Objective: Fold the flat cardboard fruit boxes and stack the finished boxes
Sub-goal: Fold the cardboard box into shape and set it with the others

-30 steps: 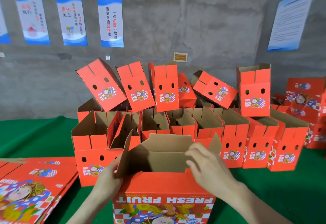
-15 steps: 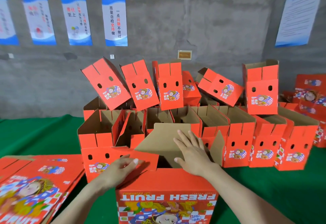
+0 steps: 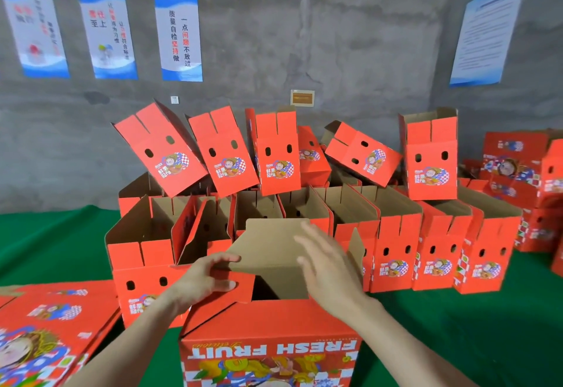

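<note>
Box (image 3: 268, 344) front-centre on the green desk (image 3: 457, 341): L hand (image 3: 207, 280) pinches the red side flap (image 3: 242, 290) inward, R hand (image 3: 329, 268) has fingers (image 3: 313, 240) spread over the brown flap (image 3: 268, 243), blurry. Risk imo: brown flap lands before red's tucked, so they jam or crease.

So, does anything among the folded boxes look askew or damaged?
Yes. In the upper row, the leftmost box and the box right of centre tilt sharply, whereas the far-right box stands upright. No damage shows.
</note>
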### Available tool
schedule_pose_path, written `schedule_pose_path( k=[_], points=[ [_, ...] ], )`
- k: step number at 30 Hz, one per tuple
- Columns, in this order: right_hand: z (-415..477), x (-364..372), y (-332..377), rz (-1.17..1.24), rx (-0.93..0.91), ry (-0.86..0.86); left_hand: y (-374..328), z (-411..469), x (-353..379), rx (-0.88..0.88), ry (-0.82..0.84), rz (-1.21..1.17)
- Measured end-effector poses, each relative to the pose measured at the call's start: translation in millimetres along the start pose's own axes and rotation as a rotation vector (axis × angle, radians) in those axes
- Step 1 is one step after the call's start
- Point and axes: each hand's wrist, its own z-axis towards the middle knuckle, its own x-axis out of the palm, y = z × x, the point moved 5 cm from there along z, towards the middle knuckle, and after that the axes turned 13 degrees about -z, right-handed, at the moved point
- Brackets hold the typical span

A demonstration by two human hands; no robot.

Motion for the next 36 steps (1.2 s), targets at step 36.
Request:
schedule_pose_path(
  k=[36],
  points=[
    [-28.5, 58.3, -79.1, 0.384, 0.341, 0.317, -5.1, -3.8, 4.5, 0.081, -0.165, 0.044]
  ],
)
